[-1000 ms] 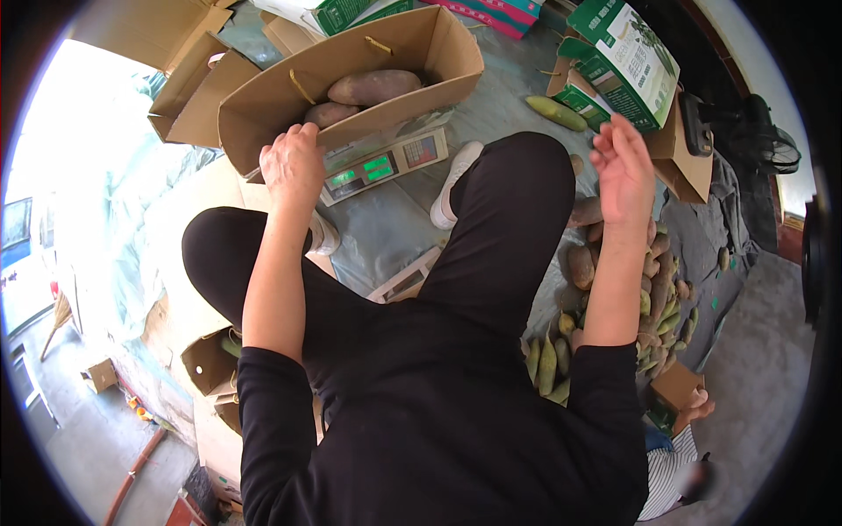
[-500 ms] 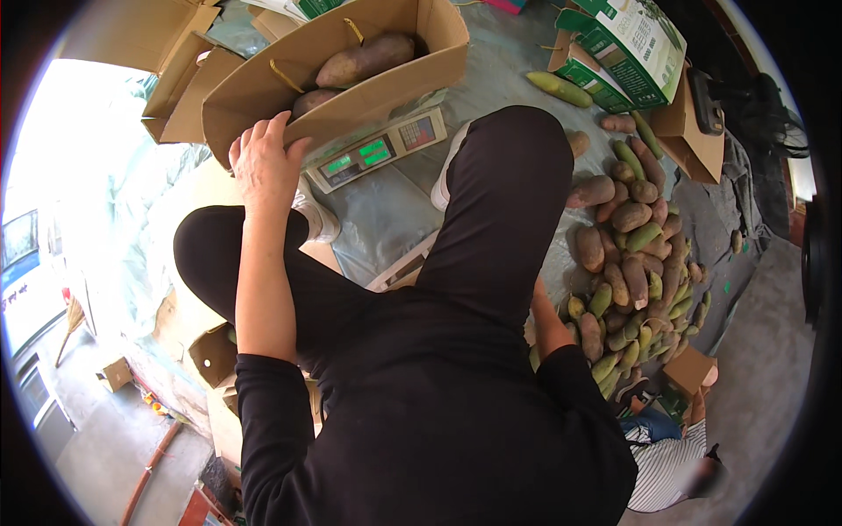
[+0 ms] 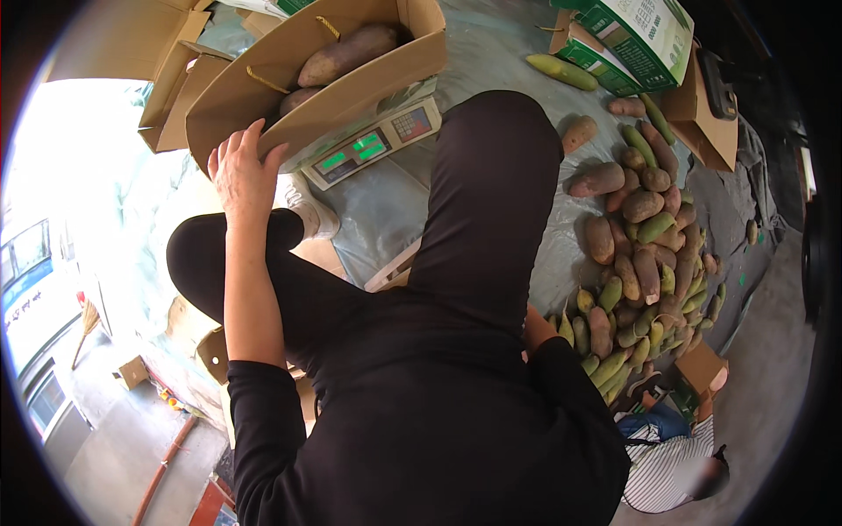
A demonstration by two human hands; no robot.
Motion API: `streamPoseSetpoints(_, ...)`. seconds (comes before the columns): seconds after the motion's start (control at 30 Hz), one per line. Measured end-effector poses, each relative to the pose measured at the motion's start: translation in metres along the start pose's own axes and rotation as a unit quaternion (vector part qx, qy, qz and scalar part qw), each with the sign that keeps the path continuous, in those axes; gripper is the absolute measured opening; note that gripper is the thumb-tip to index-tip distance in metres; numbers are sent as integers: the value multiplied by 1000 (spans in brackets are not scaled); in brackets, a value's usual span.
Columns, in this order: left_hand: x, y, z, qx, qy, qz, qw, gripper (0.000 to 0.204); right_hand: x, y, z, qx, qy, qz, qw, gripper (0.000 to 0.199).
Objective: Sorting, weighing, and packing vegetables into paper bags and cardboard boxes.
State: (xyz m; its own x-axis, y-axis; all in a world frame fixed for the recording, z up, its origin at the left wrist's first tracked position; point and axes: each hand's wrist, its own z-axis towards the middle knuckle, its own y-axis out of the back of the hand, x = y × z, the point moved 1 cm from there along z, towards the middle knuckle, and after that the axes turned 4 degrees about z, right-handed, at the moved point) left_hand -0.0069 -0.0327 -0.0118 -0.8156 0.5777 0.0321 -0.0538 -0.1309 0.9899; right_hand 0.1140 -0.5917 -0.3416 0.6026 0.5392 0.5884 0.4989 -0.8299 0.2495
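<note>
- Hands first: the left hand (image 3: 241, 171) is gripping the near rim of the cardboard box (image 3: 351, 83), fingers curled over the edge and thumb pressing against the outer wall, so it is closed on the cardboard.
- Sitting on top of a digital scale (image 3: 373, 145), the box is lying at the upper left of the view, with its long axis running from lower left up to upper right and its open top facing upward.
- Plain brown and rectangular, it is showing a thin cord handle at each end.
- Inside it, sweet potatoes (image 3: 346, 53) are lying roughly along the box's length, reddish-brown and elongated.
- More flattened and empty cartons (image 3: 167, 79) are resting just left of the box.
- Below the scale, the person's black-clad legs are crossing over a grey plastic sheet (image 3: 386, 210) spread on the ground.
- Further right, the right hand (image 3: 537, 329) is mostly hiding behind the knee and sleeve beside a heap of tubers (image 3: 645, 254), and I cannot tell whether it is open or holding anything.
- Green and white cartons (image 3: 640, 39) are standing at the upper right.
- At the lower right, another person in a striped shirt (image 3: 662, 473) is crouching.
</note>
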Motion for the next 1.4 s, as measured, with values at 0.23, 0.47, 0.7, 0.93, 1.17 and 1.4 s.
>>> streamPoseSetpoints(0.23,-4,0,1,19,4,7,1000,44,6,-2,-10,17,4,-75,997,19)
streamPoseSetpoints(0.47,0,0,1,9,8,10,1000,44,4,9,8,36,22,-167,985,19)
streamPoseSetpoints(0.7,8,4,-2,7,16,10,1000,43,34,8,13,56,46,-254,964,20)
streamPoseSetpoints(0.93,0,-6,2,13,12,0,1000,42,65,23,16,45,66,-320,944,20)
streamPoseSetpoints(1.17,4,0,0,29,27,-25,999,40,201,34,7,-90,319,-156,930,25)
streamPoseSetpoints(1.4,7,-4,-1,19,25,-30,999,36,406,21,-42,-143,496,-33,856,25)
